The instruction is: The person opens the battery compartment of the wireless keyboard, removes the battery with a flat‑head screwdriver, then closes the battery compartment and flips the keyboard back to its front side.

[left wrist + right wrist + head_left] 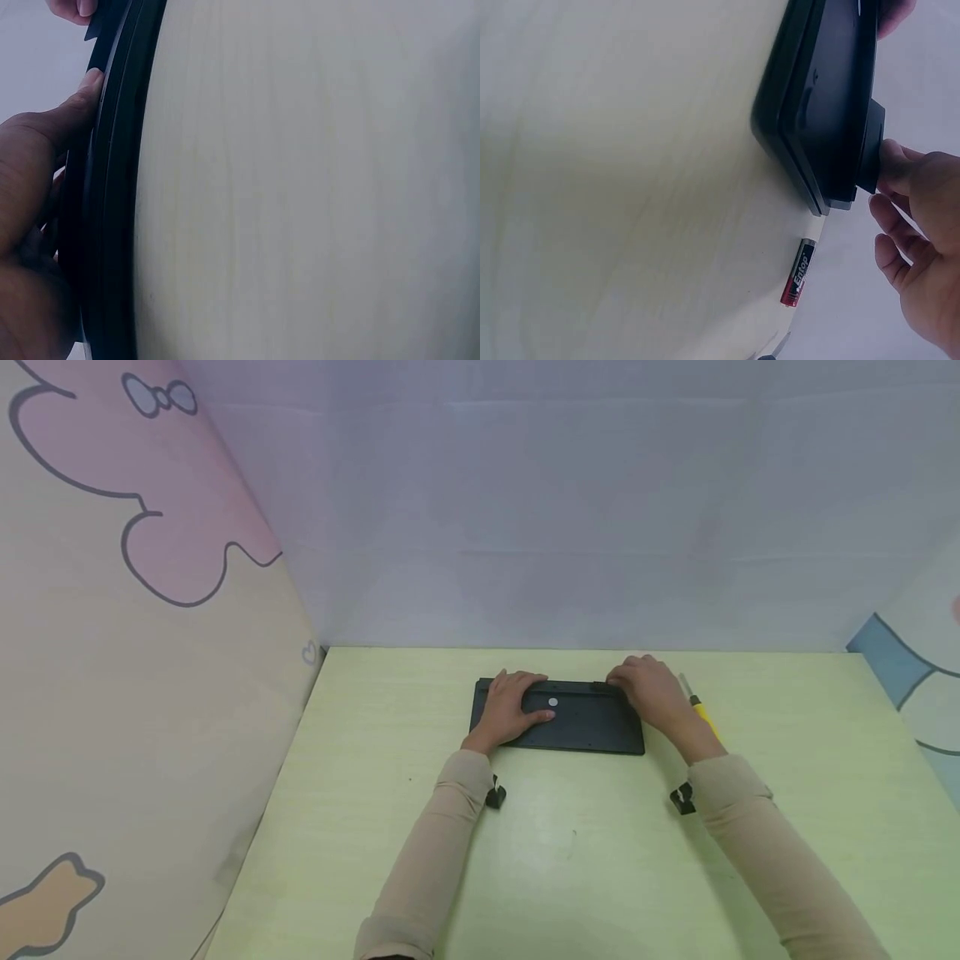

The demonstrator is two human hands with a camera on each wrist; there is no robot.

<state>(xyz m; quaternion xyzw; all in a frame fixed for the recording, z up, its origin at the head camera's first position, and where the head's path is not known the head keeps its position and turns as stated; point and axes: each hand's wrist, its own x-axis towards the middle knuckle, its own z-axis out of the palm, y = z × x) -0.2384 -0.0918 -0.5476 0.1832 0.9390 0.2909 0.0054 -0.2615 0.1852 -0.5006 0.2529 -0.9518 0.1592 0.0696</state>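
A black keyboard (577,727) lies underside up on the table, with a round white sticker on it and a raised ridge along its far side. My left hand (510,706) holds its left part, thumb stretched over the underside and fingers reaching the far edge. At the far right corner, my right hand (651,692) pinches a small flat black piece (871,146) between thumb and fingertips. In the right wrist view that piece stands up at the keyboard's far edge. The left wrist view has the left thumb (90,82) lying on the keyboard.
A red and black battery (799,272) lies on the table close to the keyboard's right end. Right of my right hand is a screwdriver (703,714) with a yellow handle, partly covered by the wrist. The table (570,860) ends at a cloth backdrop (585,527).
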